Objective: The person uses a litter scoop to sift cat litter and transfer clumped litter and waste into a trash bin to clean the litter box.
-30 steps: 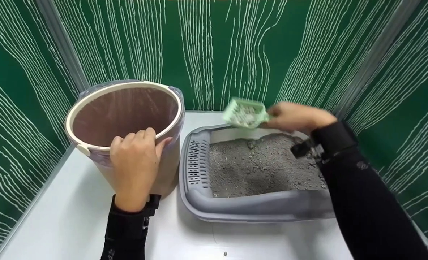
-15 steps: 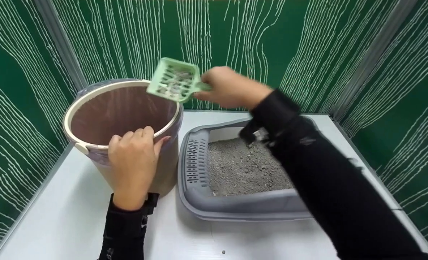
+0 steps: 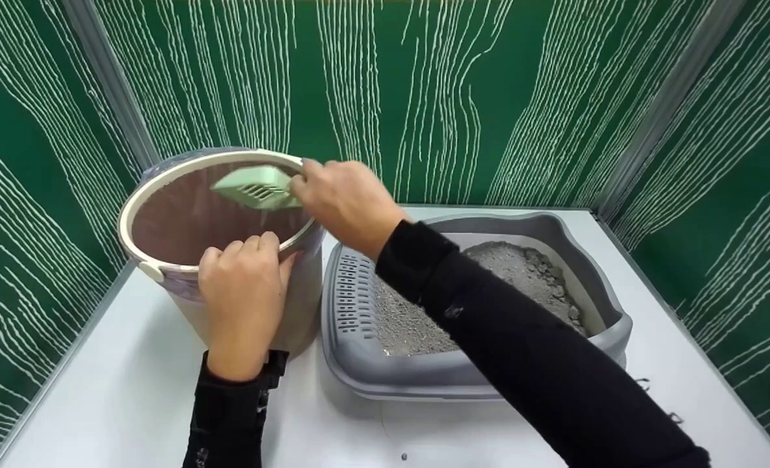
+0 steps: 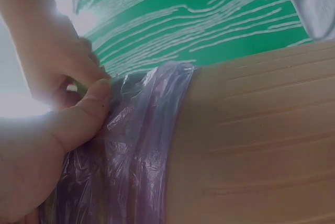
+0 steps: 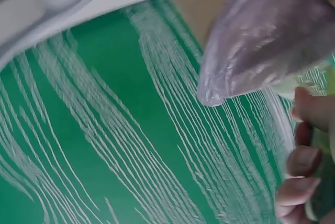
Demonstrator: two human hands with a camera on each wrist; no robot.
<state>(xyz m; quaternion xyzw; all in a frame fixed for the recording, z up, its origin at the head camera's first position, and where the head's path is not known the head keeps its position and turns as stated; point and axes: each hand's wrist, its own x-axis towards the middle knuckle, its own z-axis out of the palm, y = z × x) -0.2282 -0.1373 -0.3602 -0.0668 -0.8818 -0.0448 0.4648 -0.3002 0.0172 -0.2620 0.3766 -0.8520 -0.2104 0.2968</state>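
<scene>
A tan bin [image 3: 183,214] with a cream rim and a purple plastic liner [image 4: 131,145] stands at the left of the white table. My left hand [image 3: 242,286] grips its near rim, thumb pressed on the liner [image 4: 89,106]. My right hand [image 3: 343,198] holds the handle of a pale green slotted scoop [image 3: 255,187], turned over above the bin's opening. A grey litter tray [image 3: 359,351] filled with grey litter [image 3: 521,273] sits to the right of the bin. In the right wrist view only my fingertips [image 5: 301,174] and the liner's edge [image 5: 261,46] show.
Green panels with white wavy lines [image 3: 424,97] wall in the table on three sides. The table's bare white top [image 3: 118,390] runs in front of the bin and tray. A small grey crumb [image 3: 404,457] lies near the front edge.
My right hand carried the scoop from above the litter tray leftward to the bin and tipped it over inside the rim. My left hand stayed on the bin's rim.
</scene>
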